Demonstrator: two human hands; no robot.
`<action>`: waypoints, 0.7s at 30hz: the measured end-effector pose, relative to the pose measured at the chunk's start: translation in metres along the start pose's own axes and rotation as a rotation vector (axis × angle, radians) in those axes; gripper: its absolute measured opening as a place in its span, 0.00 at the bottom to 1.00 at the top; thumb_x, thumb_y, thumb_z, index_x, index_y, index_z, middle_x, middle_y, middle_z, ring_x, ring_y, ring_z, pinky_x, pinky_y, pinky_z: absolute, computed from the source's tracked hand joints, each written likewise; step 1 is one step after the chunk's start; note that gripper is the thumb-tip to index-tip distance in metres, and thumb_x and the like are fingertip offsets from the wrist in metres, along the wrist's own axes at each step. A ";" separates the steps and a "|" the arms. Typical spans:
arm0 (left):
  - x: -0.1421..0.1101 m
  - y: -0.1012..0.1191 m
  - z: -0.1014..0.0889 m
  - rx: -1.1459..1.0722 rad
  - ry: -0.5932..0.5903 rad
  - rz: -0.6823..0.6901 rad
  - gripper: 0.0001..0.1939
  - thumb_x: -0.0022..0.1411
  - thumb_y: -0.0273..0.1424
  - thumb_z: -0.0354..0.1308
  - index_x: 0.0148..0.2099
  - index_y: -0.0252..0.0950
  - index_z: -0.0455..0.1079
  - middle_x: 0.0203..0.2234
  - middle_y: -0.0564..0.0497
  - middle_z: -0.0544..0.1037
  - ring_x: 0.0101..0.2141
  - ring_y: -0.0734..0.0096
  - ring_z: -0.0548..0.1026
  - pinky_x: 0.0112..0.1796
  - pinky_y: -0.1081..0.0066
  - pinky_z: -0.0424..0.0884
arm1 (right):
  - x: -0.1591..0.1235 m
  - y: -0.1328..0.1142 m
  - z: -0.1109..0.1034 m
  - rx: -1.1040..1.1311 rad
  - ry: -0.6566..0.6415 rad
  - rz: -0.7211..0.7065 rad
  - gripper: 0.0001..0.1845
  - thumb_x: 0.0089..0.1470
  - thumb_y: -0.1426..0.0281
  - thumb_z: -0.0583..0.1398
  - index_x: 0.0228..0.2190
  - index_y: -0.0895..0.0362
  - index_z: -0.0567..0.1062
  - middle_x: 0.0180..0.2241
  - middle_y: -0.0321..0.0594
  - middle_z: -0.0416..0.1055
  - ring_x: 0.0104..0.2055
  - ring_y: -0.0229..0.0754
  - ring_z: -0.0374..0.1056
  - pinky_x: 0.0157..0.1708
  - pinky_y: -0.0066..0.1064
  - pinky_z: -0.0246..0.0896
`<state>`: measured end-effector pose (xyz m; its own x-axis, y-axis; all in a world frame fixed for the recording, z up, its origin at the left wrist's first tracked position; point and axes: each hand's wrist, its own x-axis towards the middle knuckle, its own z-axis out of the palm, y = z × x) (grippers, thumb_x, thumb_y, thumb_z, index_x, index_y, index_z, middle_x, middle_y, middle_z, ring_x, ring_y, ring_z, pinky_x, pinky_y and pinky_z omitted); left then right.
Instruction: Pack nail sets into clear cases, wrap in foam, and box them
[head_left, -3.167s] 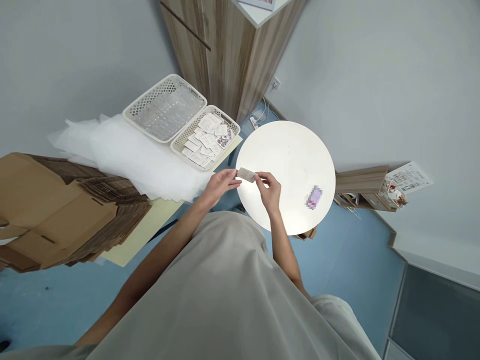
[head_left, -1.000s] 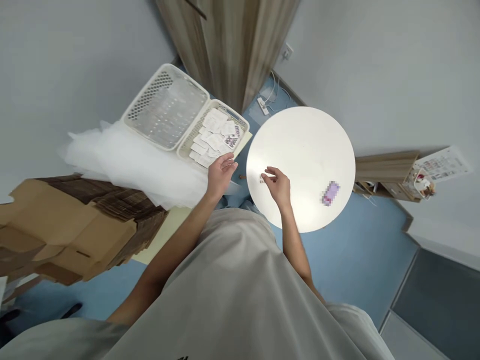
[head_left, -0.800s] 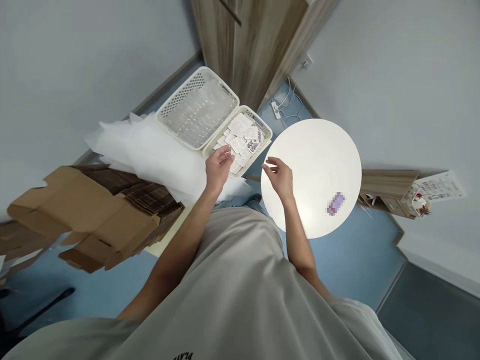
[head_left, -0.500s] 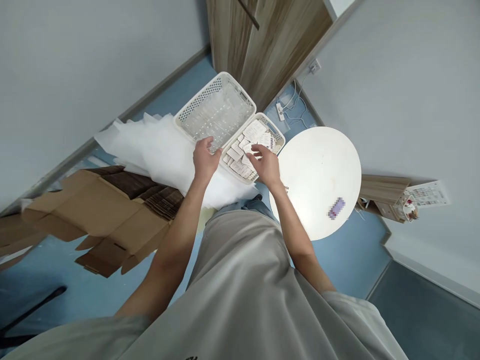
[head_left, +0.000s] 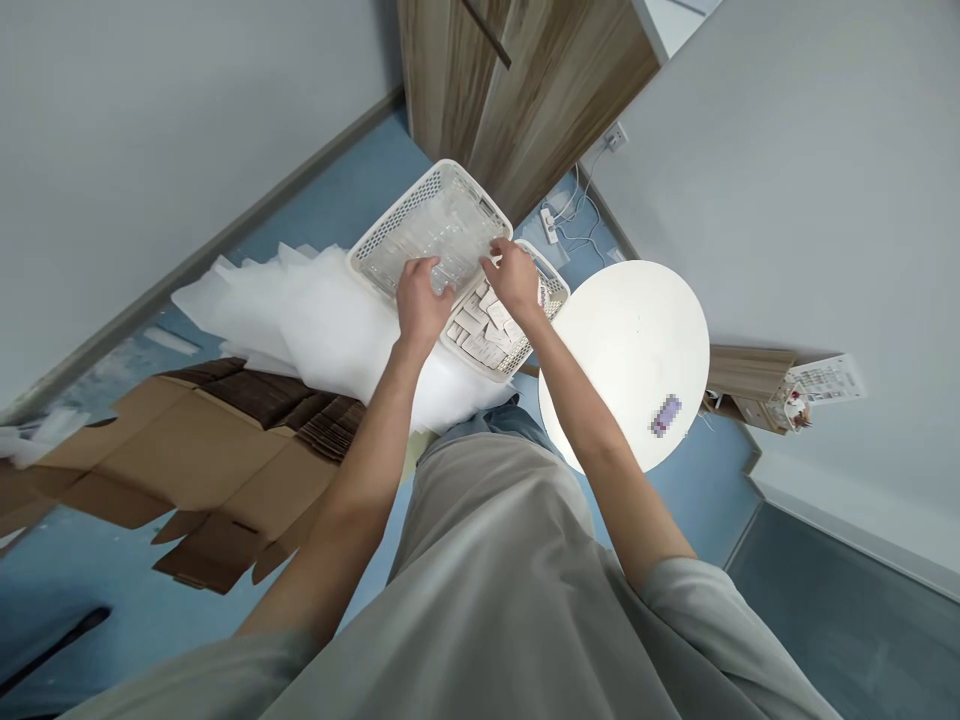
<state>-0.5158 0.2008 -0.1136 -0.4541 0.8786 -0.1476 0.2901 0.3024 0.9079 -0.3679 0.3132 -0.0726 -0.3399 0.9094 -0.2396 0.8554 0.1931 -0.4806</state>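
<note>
A white plastic basket [head_left: 373, 238] holds a pile of clear plastic pouches [head_left: 427, 230]. My left hand [head_left: 423, 305] is over its near side, thumb and fingers apart and curved, with nothing visible between them. Beside it on the right stands a smaller white basket [head_left: 564, 290] filled with white printed cards [head_left: 480, 325]. My right hand [head_left: 515, 278] hovers where the two baskets meet, fingers bent and parted, holding nothing that I can see. Part of the card basket is hidden behind my right hand and wrist.
White foam sheets [head_left: 322, 320] spread left of the baskets, with flattened cardboard boxes [head_left: 187, 440] nearer me. A round white table [head_left: 630, 340] stands at the right, bearing a blurred purple item [head_left: 665, 415]. Behind are a wooden cabinet [head_left: 517, 90] and a power strip [head_left: 549, 226].
My right hand has moved up and left, from above the cards to the edge between the baskets. My left hand has shifted slightly right. The whole view has tilted a little.
</note>
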 end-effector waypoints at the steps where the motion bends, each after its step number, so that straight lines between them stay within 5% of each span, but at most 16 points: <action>1: -0.002 0.001 -0.001 0.000 -0.005 -0.001 0.27 0.59 0.25 0.67 0.61 0.35 0.73 0.58 0.37 0.75 0.64 0.44 0.72 0.68 0.51 0.64 | 0.014 0.001 0.002 -0.002 0.007 0.008 0.23 0.71 0.54 0.60 0.58 0.55 0.76 0.53 0.52 0.79 0.57 0.56 0.75 0.63 0.54 0.69; 9: -0.030 0.004 -0.014 0.008 -0.003 -0.017 0.24 0.64 0.29 0.65 0.63 0.39 0.74 0.58 0.41 0.76 0.61 0.50 0.75 0.61 0.52 0.73 | 0.091 0.012 0.028 -0.096 -0.054 0.139 0.28 0.70 0.52 0.59 0.61 0.58 0.72 0.53 0.56 0.76 0.61 0.66 0.72 0.60 0.67 0.67; 21: -0.075 0.002 -0.034 -0.031 0.013 -0.054 0.19 0.69 0.33 0.63 0.60 0.40 0.75 0.58 0.41 0.80 0.56 0.55 0.80 0.56 0.55 0.79 | 0.071 -0.010 0.035 -0.131 -0.011 0.238 0.16 0.68 0.66 0.59 0.53 0.59 0.77 0.50 0.54 0.79 0.56 0.60 0.75 0.58 0.54 0.69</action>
<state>-0.5101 0.1228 -0.0876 -0.4797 0.8562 -0.1919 0.2384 0.3377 0.9106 -0.4139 0.3627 -0.1148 -0.1269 0.9311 -0.3420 0.9548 0.0213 -0.2964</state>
